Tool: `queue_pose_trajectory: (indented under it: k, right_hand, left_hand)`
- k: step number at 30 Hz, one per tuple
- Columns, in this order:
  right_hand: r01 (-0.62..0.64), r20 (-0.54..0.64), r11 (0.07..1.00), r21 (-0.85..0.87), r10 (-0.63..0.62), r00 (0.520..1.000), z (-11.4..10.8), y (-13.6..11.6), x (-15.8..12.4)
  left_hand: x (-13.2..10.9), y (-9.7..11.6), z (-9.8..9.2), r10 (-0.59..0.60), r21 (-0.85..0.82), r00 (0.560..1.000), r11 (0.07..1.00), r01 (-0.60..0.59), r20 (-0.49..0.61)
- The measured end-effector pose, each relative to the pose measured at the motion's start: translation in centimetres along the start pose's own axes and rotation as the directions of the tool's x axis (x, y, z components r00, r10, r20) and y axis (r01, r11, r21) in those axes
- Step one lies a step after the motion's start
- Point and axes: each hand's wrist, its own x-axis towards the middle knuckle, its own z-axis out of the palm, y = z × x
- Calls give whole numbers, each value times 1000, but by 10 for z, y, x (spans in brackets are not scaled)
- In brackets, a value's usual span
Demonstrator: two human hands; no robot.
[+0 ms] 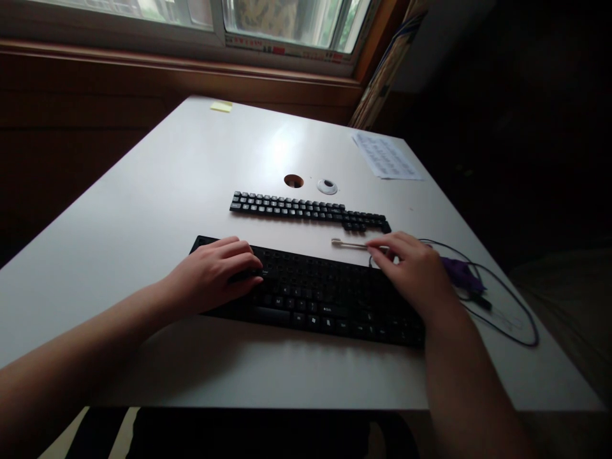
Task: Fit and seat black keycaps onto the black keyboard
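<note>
A black keyboard [315, 296] lies on the white table [157, 191] near its front edge. My left hand [215, 271] rests flat on the keyboard's left end, fingers stretched over the keys. My right hand [414, 268] hovers over the keyboard's right end, its fingertips pinching one end of a thin metal tool [347, 243] that lies just behind the keyboard. Further back, removed black keycaps [308, 209] are laid out in rows on the table.
A round cable hole [293, 181] and its white cap [327, 186] sit behind the keycaps. A printed sheet [387, 157] lies at back right, a yellow note [220, 106] at the far edge. The keyboard's cable with a purple plug [461, 274] loops at right.
</note>
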Motion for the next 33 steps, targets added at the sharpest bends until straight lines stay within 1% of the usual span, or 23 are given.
queue_pose_trajectory:
  k: [2,6,10,14,21,23,25,27,30,33]
  right_hand:
    - [98,-11,987,131,-97,995,3,-20,0]
    - [241,13,904,352,-262,965,14,-60,-4]
    - [292,33,833,469,-347,937,22,-91,-7]
    - [324,21,797,510,-388,921,28,-105,-9]
    - [376,-8,772,513,-433,901,37,-107,-13]
    - [378,-3,772,511,-439,899,35,-106,-13]
    - [365,16,784,502,-431,902,28,-100,-11]
    - [325,35,822,467,-385,922,16,-87,-10]
    - [201,41,914,351,-230,972,-4,-60,-11]
    - [117,36,952,283,-133,990,-15,-34,-19]
  left_hand:
    - [0,2,-1,13,15,1000,1000,-13,-4]
    - [0,8,-1,49,36,998,998,-48,-26]
    - [0,16,-2,86,40,995,996,-85,-42]
    - [1,25,-3,120,8,992,993,-119,-50]
    - [2,30,-1,126,-26,989,991,-128,-78]
    - [2,30,0,128,-31,989,991,-130,-73]
    - [2,29,1,117,-32,991,992,-119,-65]
    - [2,27,2,94,-31,994,995,-95,-53]
    - [1,26,4,75,-37,996,996,-76,-46]
    - [2,25,6,77,-41,996,996,-79,-40]
